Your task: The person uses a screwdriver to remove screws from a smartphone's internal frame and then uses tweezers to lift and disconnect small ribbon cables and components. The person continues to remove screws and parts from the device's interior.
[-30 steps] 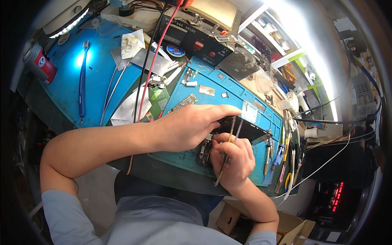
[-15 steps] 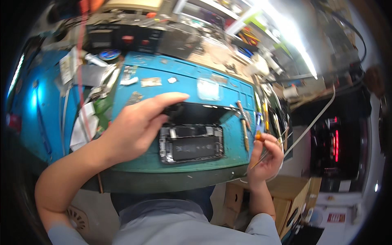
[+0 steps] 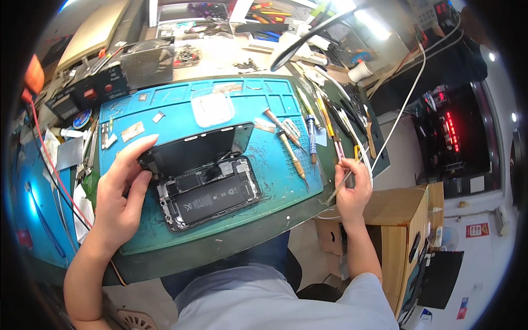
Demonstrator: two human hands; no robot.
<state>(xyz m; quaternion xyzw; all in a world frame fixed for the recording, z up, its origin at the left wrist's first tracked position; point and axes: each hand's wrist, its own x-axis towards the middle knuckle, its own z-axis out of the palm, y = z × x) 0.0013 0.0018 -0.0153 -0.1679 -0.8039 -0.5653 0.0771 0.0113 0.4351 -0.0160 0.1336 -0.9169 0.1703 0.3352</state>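
Note:
On the teal work mat [image 3: 275, 190] lies an opened smartphone [image 3: 212, 195], its black battery and inner parts facing up. My left hand [image 3: 124, 192] grips the left edge of the phone's screen [image 3: 198, 146], thumb in front and fingers behind, holding it tilted up along the far side of the body. At the mat's right edge, my right hand [image 3: 353, 190] is closed with fingertips pinched. A thin brownish rod-shaped tool [image 3: 336, 192] passes between its thumb and fingers. The fingertips are beside the lower end of a slim pinkish tool [image 3: 339, 147]; whether they touch it, I cannot tell.
A blue screwdriver [image 3: 312, 137] and a wooden-handled tool [image 3: 291, 151] lie right of the phone. Behind it is a clear plastic box [image 3: 213, 108]. A white cable [image 3: 404, 118] hangs at right. Red and black leads [image 3: 47, 148] run along the left.
The view has turned, shifting the scene. My right hand has left the end of the blue screwdriver and is now farther right, among other tools. My left hand still holds the screen up.

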